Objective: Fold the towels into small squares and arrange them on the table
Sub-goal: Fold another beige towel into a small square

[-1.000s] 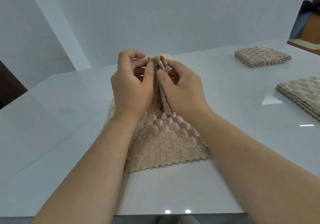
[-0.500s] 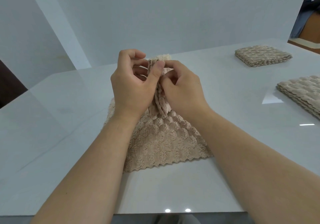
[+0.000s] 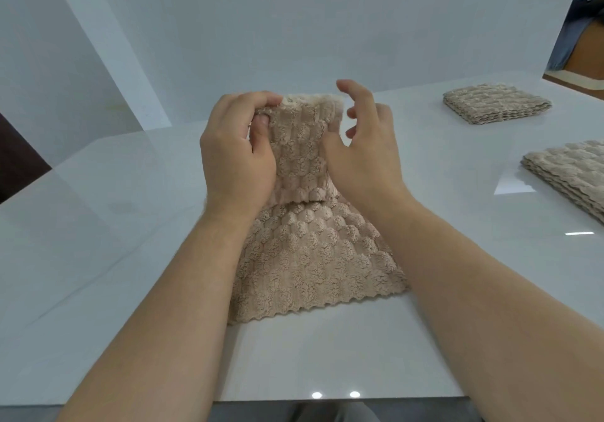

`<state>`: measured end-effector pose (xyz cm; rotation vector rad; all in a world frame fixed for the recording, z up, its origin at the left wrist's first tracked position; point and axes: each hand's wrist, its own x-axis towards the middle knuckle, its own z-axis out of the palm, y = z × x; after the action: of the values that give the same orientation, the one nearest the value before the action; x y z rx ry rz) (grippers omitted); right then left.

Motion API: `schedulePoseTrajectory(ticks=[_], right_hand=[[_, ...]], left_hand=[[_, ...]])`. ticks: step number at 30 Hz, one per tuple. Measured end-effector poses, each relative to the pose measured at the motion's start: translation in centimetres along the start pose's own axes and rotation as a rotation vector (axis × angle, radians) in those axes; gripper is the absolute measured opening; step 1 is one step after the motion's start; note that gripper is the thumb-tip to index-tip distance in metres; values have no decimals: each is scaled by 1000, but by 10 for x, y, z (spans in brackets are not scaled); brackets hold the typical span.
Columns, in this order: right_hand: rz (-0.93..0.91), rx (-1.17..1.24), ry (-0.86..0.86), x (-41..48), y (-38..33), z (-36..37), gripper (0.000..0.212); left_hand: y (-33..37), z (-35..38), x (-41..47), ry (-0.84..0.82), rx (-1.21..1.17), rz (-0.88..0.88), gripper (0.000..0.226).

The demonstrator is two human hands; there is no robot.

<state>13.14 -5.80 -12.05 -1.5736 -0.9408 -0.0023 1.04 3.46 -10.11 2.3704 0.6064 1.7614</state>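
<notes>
A beige, bumpy towel (image 3: pixel 313 258) lies on the white table (image 3: pixel 114 258) in front of me, its near scalloped edge flat and its far part lifted upright. My left hand (image 3: pixel 235 156) pinches the raised top left corner between thumb and fingers. My right hand (image 3: pixel 362 150) is beside the towel's right edge with its fingers spread; the thumb side touches the cloth, and no grip shows. The lifted flap is spread wide between the two hands.
Two folded beige towels lie to the right: one square (image 3: pixel 496 102) far back, another (image 3: pixel 568 173) nearer at the right edge. The table's near edge runs along the bottom. A white wall stands behind the table.
The bunched top of the towel has been spread out wide. My hands moved apart, and my right hand's fingers have opened off the cloth.
</notes>
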Motion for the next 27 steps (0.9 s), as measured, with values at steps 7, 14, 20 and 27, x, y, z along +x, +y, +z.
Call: schedulePoseTrajectory(ticks=[7, 14, 20, 27], right_hand=[[40, -11, -70, 2, -1, -4, 19], [-74, -348, -5, 0, 1, -5, 34], [-269, -465, 169, 0, -2, -9, 45], [-354, -121, 68, -1, -10, -7, 27]], left_hand=[[-3, 2, -1, 39, 6, 3, 30], [-7, 2, 0, 72, 3, -85, 24], [-12, -1, 2, 129, -25, -165, 29], [-14, -4, 5, 119, -74, -356, 35]])
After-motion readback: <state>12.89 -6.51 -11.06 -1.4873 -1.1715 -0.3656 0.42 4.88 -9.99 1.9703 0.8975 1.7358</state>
